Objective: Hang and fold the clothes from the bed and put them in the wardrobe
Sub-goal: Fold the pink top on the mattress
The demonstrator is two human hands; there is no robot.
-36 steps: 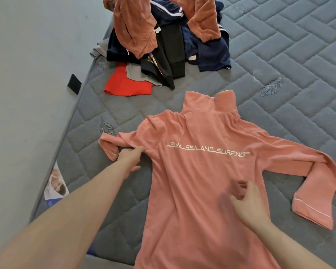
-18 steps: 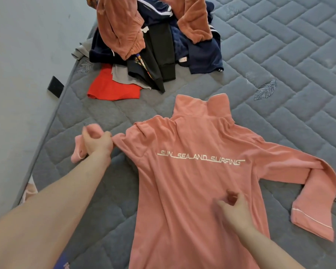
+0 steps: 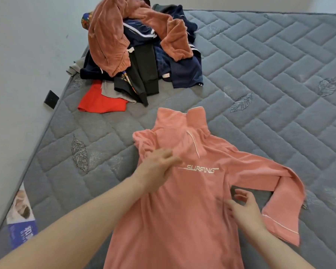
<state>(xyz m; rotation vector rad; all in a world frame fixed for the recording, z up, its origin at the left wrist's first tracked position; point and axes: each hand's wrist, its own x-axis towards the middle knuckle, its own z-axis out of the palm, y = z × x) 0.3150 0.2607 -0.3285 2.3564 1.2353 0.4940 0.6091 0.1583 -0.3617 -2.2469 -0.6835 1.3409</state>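
While the pink top (image 3: 184,206) lies flat on the bed (image 3: 279,78), its left sleeve sits folded over the chest. Left hand (image 3: 157,169) presses it, fingers straight; right hand (image 3: 244,208) hovers relaxed, holding nothing. Clothes pile (image 3: 140,53) beyond the top remains unsorted; early stage.

Two bare forearms are seen, entering from the lower edge of the view. No sleeve, watch, ring or glove is worn on what is shown. The left hand (image 3: 157,171) is blurred, so its nails cannot be made out. The right hand (image 3: 245,211) is seen from the back, with short, unpainted nails on the fingers.
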